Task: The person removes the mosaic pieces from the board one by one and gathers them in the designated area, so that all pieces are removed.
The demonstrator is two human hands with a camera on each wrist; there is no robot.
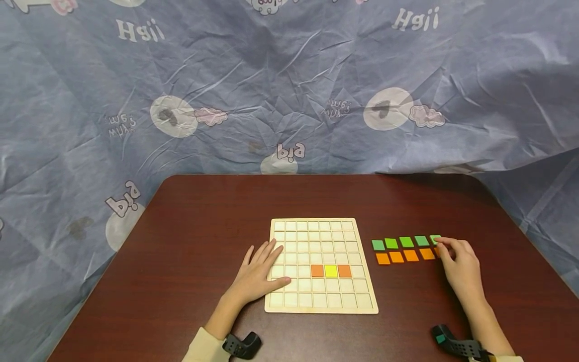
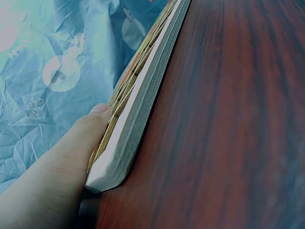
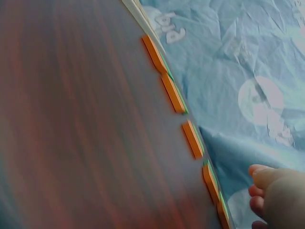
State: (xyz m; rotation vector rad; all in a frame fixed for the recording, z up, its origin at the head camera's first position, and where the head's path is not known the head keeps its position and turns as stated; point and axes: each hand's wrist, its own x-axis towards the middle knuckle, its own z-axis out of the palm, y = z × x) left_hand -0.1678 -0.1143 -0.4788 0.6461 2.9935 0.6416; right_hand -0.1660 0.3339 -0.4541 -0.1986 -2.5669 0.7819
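Observation:
My left hand (image 1: pixel 255 276) lies spread on the left edge of a pale wooden grid board (image 1: pixel 321 300), its thumb resting on the slats in the left wrist view. Set in one row of the grid are a yellow tile (image 1: pixel 331 271) and two orange tiles (image 1: pixel 317 271) on either side of it. My right hand (image 1: pixel 462 264), fingers bent, is over the right end of the loose tiles. Its fingertips overlap a light green tile (image 1: pixel 435 239) and partly cover an orange tile. In the right wrist view the hand (image 3: pixel 281 195) appears above the tabletop, with no tile visible in its fingers.
Right of the board lie two rows of loose square tiles: several green tiles (image 1: pixel 406 242) behind, several orange tiles (image 1: pixel 410 256) in front. The dark red-brown table (image 1: pixel 208 211) reaches back to a grey-blue printed cloth (image 1: pixel 280 90). A black band (image 1: pixel 243 346) is on each wrist.

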